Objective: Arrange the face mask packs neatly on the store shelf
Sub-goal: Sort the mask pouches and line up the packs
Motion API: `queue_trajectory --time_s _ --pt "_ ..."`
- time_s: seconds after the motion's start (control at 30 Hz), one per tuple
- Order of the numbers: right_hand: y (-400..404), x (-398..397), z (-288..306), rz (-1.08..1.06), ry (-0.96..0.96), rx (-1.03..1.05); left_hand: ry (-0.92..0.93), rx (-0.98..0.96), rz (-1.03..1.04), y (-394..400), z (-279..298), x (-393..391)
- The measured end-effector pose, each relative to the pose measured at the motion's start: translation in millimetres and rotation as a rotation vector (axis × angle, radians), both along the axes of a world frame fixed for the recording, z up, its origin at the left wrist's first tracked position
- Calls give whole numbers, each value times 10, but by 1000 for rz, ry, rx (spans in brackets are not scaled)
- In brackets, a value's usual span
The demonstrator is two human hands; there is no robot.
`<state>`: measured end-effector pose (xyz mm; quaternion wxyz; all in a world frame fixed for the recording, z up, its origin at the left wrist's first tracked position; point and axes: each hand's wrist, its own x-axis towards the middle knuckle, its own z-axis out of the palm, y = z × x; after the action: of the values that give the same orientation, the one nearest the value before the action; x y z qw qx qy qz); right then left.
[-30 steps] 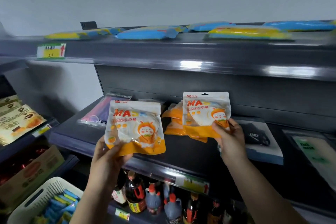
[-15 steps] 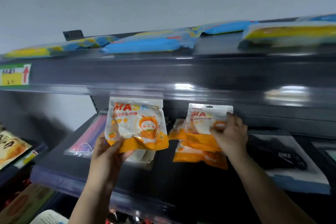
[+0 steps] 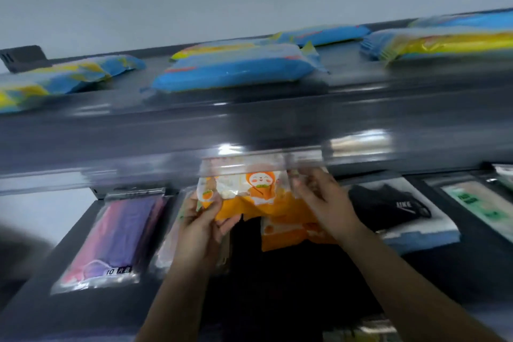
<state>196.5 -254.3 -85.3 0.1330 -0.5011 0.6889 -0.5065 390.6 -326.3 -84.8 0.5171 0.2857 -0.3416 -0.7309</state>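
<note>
An orange-and-white mask pack (image 3: pixel 249 191) with a cartoon figure is held upright over the dark middle shelf (image 3: pixel 305 300). My left hand (image 3: pixel 202 219) pinches its lower left corner. My right hand (image 3: pixel 322 197) has its fingers on the pack's right edge, over a pile of like orange packs (image 3: pixel 291 233) lying on the shelf; whether it still grips a second pack is hidden by blur. The upper shelf's front edge hides the pack's top.
A pink-purple mask pack (image 3: pixel 116 236) lies at the left, a black mask on a white-blue box (image 3: pixel 397 211) at the right, green-printed packs (image 3: pixel 483 203) beyond. Blue-yellow packs (image 3: pixel 230 72) lie on the upper shelf (image 3: pixel 249 125), which overhangs close above my hands.
The view has tilted up and moved closer. Both hands have come together at the middle; the left hand's pack now sits in front of the orange pile, and the right hand touches it.
</note>
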Motion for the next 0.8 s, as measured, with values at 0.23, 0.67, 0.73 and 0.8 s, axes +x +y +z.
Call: queue_trajectory --time_s 0.23,0.67,0.73,0.8 --pt "12 130 57 -126 3 -10 -258 -52 -314 -170 64 -234" --pt "85 100 -58 -353 179 216 -1093 -518 -342 -450 6 -324" --pt "97 110 -77 -359 214 232 -1134 -540 -382 -459 -19 -362" --pt "129 114 -51 -370 250 267 -1176 -515 -443 -479 14 -407"
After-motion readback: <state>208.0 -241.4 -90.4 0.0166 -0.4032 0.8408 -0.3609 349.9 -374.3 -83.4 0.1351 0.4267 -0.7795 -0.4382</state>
